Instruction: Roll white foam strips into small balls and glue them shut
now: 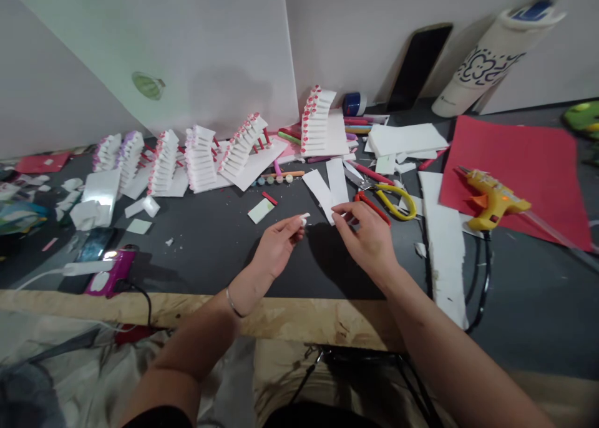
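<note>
My left hand (277, 248) pinches a small white piece (304, 219) between thumb and fingers, above the grey tabletop. It is too small to tell what it is made of. My right hand (367, 238) has curled fingers, thumb and forefinger close together, by the near ends of two white strips (318, 189). What lies between those fingertips, if anything, is hidden. Just beyond the right hand are yellow-handled scissors (397, 202) and a red-handled tool (377, 211), partly covered by the hand. A pale green piece of card (261, 210) lies beyond the left hand.
Several small white stepped models (201, 160) with red supports line the wall. To the right, a yellow glue gun (498, 197) rests on red sheet (538, 166), beside a long white foam strip (444, 247). A bottle (482, 69) and phone (418, 66) lean behind. A power bank (112, 272) sits left.
</note>
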